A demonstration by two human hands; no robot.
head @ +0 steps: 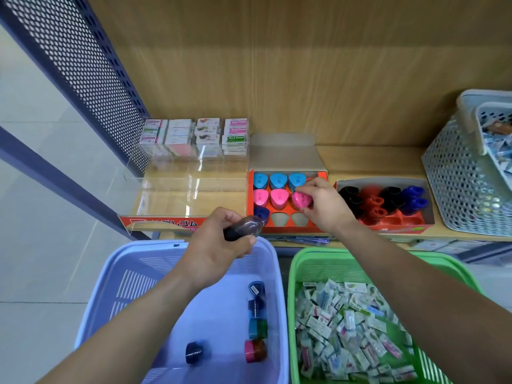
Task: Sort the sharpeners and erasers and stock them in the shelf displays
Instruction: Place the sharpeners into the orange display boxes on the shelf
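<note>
Your right hand pinches a pink sharpener with curled fingers, at the third place of the middle row in the orange display box on the shelf (two other pink ones stand to its left). Your left hand grips a dark sharpener above the far rim of the purple basket, where some loose sharpeners lie. The green basket beside it holds the boxed erasers.

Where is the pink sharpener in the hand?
In the head view, the right hand pinches the pink sharpener in the orange box's middle row, right of two other pink sharpeners.
</note>
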